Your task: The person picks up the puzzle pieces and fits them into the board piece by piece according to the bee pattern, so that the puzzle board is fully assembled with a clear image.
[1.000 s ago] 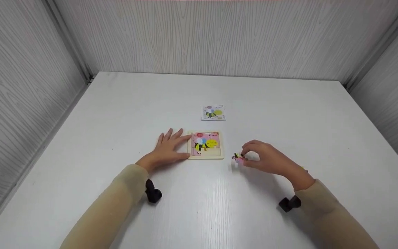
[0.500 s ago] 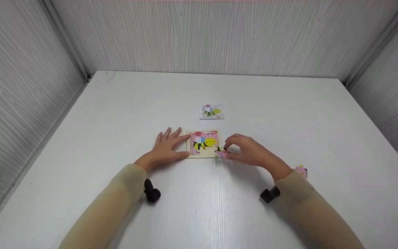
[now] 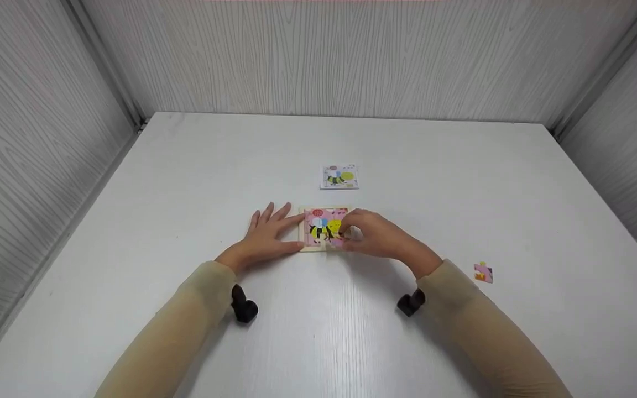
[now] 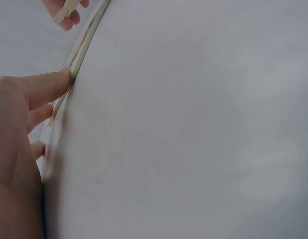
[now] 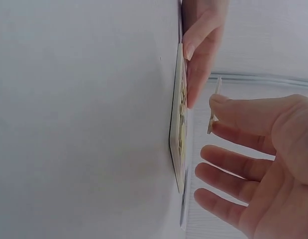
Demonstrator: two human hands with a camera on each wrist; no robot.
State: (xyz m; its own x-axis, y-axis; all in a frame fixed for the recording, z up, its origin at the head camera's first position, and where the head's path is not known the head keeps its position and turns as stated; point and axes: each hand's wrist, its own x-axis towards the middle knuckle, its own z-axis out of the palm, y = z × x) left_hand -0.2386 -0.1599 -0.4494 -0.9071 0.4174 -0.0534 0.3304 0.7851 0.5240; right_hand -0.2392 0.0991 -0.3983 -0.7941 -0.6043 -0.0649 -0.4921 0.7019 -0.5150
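Observation:
A square wooden puzzle tray (image 3: 301, 239) with a pink bee picture lies flat on the table; several pieces sit inside it. My left hand (image 3: 263, 237) rests at its left side, fingers spread, thumb and index fingertips touching the rim. Between thumb and index finger, my right hand (image 3: 379, 237) pinches a thin puzzle piece (image 5: 217, 85) over the tray's lower right part. The right wrist view shows this piece raised above the tray, its other fingers loosely extended. Those fingers hide the tray's right side in the head view.
A small card (image 3: 339, 177) with the same bee picture lies behind the tray. One loose pink puzzle piece (image 3: 483, 272) lies to the right, beyond the right forearm. Panelled walls (image 3: 351, 61) enclose the white table (image 3: 318, 331) at the back and sides.
My right hand has carried the puzzle piece leftward, from beside the tray to above its lower right. The loose piece at right has come into full view. My left hand stays put.

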